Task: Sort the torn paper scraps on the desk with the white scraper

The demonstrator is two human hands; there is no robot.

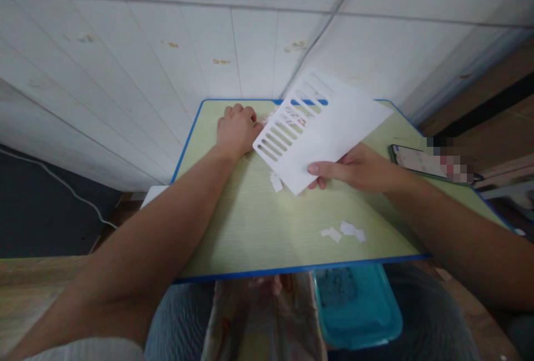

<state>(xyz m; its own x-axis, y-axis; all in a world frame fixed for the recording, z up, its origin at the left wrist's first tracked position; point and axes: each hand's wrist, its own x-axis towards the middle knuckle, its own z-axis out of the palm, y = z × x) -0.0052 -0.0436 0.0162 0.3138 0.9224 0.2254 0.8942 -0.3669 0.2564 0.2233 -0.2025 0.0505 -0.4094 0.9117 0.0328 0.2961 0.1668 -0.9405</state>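
A white sheet with rows of long rounded slots [329, 127] is tilted above the table, its lower edge pinched in my right hand [350, 169], thumb on top and fingers behind. My left hand [237, 127] rests on the far left part of the table, its fingers curled in. Whatever those fingers may hold is hidden. Small whitish pieces [269, 118] lie by its thumb, partly covered by the sheet, and more show through the slots. A white paper scrap [276, 182] sits just below the sheet's left corner.
The pale green table [250, 227] has a blue rim and stands against a white panelled wall. More paper scraps [352, 231] lie near its front edge. A phone [417, 161] is at the right. Below the front edge are a turquoise plastic tub [362, 322] and an open bag [267, 322].
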